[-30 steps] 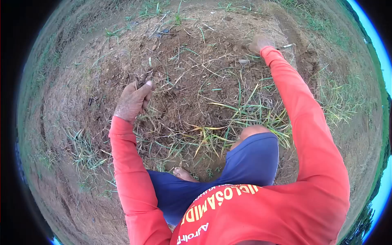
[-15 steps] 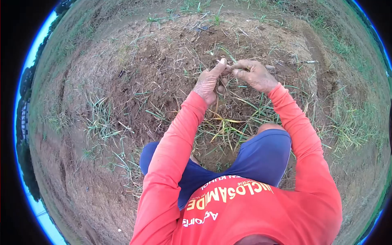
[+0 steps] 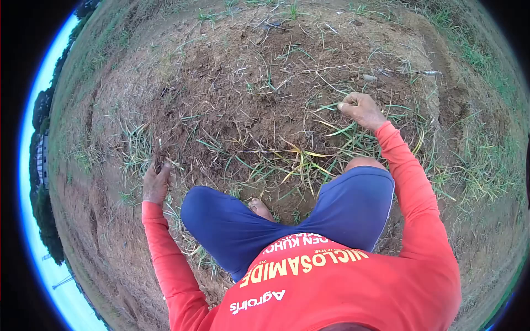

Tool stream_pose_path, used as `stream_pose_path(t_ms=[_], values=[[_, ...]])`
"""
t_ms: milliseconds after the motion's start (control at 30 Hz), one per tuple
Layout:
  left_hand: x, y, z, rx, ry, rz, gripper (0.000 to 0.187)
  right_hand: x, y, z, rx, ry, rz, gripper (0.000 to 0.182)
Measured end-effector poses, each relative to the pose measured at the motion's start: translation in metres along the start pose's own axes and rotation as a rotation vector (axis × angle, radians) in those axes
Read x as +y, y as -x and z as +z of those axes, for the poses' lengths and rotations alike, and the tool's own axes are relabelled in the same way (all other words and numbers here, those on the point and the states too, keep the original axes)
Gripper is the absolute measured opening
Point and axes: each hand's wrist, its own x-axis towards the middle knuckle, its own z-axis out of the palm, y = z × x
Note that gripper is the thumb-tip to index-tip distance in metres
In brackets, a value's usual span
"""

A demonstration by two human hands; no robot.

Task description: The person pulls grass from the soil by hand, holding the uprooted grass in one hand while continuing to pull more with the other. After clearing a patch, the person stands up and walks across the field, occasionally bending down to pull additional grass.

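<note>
Out at the left, my left hand [image 3: 157,183] is over a grass tuft [image 3: 138,148], its soil-darkened fingers closed. Something brown and thin shows at the fingertips, with pale bits beside it; I cannot make out what it is. My right hand [image 3: 362,111] is low over the soil at the right, thumb and fingers pinched together. A green blade [image 3: 329,106] and a thin pale stem [image 3: 330,83] reach to its fingertips. Whether the pinch holds either one is hidden.
Loose brown soil [image 3: 221,88] with scattered dry stalks lies ahead. Yellow-green leaves [image 3: 301,160] lie in front of my bent knees [image 3: 221,226]. A small greyish lump [image 3: 369,78] rests beyond my right hand. More grass [image 3: 469,165] grows at the right.
My hands were together at the centre, fingers meeting over small roundish brown things. My left hand has swung far left and nearer my body; my right has moved slightly right and nearer.
</note>
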Motion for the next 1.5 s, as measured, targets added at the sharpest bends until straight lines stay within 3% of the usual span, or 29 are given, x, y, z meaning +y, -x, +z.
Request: stream_pose_path(t_ms=[67, 100, 167, 267, 333, 400, 467, 533, 633, 667, 767, 800, 1033, 1067, 1300, 1500], values=[[-0.058, 0.043, -0.004, 0.026, -0.103, -0.137, 0.023, -0.009, -0.031, -0.003, 0.019, 0.088, -0.139, 0.033], [-0.089, 0.06, -0.009, -0.1, -0.055, -0.256, 0.026, -0.015, -0.053, -0.002, 0.022, 0.138, -0.186, 0.033], [-0.18, 0.092, -0.025, -0.416, -0.628, -0.31, 0.041, -0.037, -0.096, 0.003, 0.053, 0.217, -0.23, 0.032], [-0.08, 0.106, -0.029, -0.031, -0.77, -0.293, 0.057, -0.057, -0.168, 0.023, 0.215, 0.405, -0.269, 0.031], [0.003, 0.091, -0.03, 0.161, -0.351, -0.166, 0.06, -0.058, -0.217, 0.039, 0.121, 0.567, -0.143, 0.033], [0.093, 0.078, -0.011, 0.152, -0.086, -0.049, 0.06, -0.049, -0.262, 0.06, 0.054, 0.627, -0.026, 0.042], [0.178, 0.068, 0.018, 0.037, -0.232, 0.117, 0.058, -0.066, -0.27, 0.057, 0.071, 0.521, -0.095, 0.046], [0.215, 0.051, 0.04, -0.217, -0.31, 0.236, 0.052, -0.064, -0.292, 0.054, 0.131, 0.397, -0.195, 0.052], [0.199, 0.034, 0.078, -0.328, -0.309, 0.492, 0.047, -0.065, -0.311, 0.027, 0.137, 0.358, -0.149, 0.056], [0.191, 0.03, 0.083, -0.37, -0.391, 0.436, 0.046, -0.064, -0.31, 0.02, 0.01, 0.441, -0.107, 0.055], [0.18, 0.028, 0.088, -0.436, -0.556, 0.328, 0.044, -0.061, -0.29, 0.029, -0.063, 0.601, -0.22, 0.049], [0.185, 0.027, 0.089, -0.417, -0.546, 0.34, 0.043, -0.06, -0.283, 0.035, 0.032, 0.539, -0.29, 0.041], [0.19, 0.021, 0.1, -0.48, -0.463, 0.414, 0.042, -0.048, -0.296, 0.046, -0.027, 0.468, -0.253, 0.033], [0.189, 0.02, 0.099, -0.467, -0.471, 0.412, 0.042, -0.043, -0.294, 0.052, 0.077, 0.541, -0.415, 0.032], [0.189, 0.025, 0.098, -0.44, -0.462, 0.397, 0.04, -0.062, -0.297, 0.058, 0.051, 0.683, -0.388, 0.031], [0.185, 0.028, 0.091, -0.425, -0.451, 0.37, 0.043, -0.05, -0.298, 0.061, 0.097, 0.53, -0.335, 0.029]])
